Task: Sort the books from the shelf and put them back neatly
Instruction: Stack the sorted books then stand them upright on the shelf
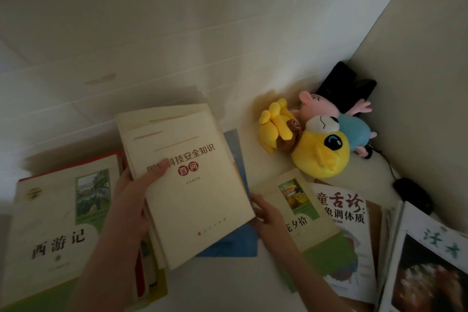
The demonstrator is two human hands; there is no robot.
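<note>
My left hand [131,200] grips a small stack of cream books [192,185] by its left edge, thumb on the top cover, which bears red Chinese lettering. My right hand [266,213] touches the stack's right edge, fingers tucked under it. Under the stack lies a blue book [233,243]. A green-and-cream book [50,235] lies on a pile at the left. Another green-and-cream book [311,225] lies at the right, over a white book with red characters [349,230]. A picture book [430,268] sits at the far right.
Everything rests on a white surface [228,284] in a corner between pale walls. Plush toys, yellow [316,152] and pink-blue [344,119], lie at the back right beside a black object [347,83]. A black cable and small black device [410,192] run along the right wall.
</note>
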